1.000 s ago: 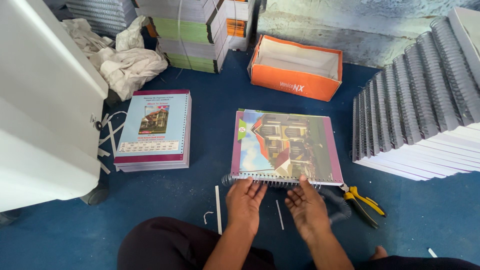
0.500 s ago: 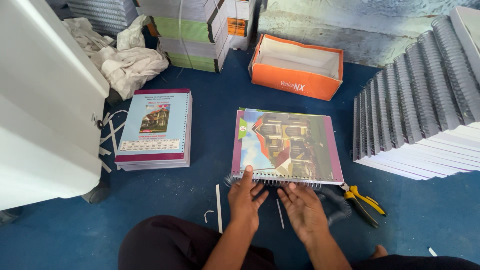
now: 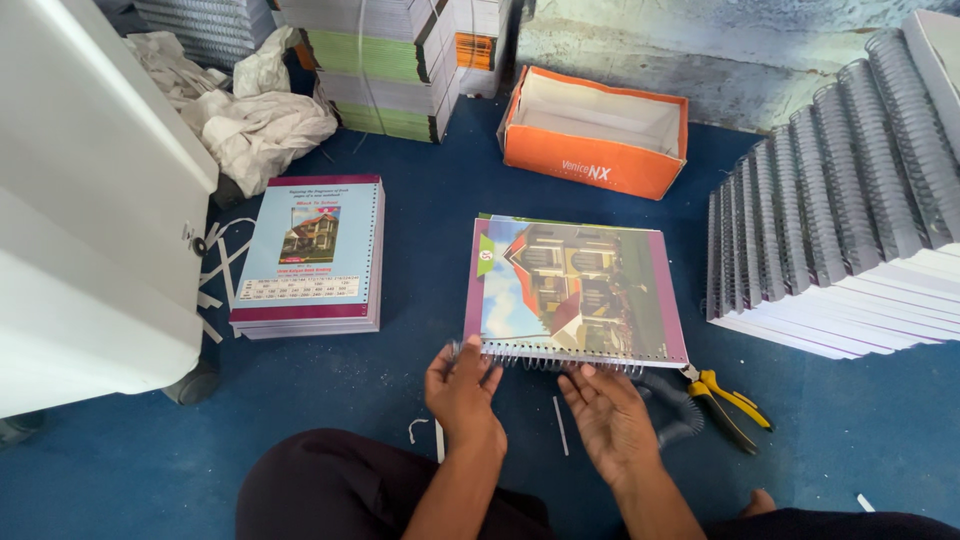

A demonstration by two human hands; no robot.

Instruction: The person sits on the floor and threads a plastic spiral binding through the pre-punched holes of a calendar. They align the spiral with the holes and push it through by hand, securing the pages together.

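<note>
While open: orange box (image 3: 594,160), paper-lined.

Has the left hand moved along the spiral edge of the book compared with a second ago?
Barely: the left hand sits at the left end of the wire spiral, about as far from the yellow-handled pliers as before.

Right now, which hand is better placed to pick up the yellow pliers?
Probably the right hand: the yellow-handled pliers lie just beside it, while the left hand is on the far side.
</note>
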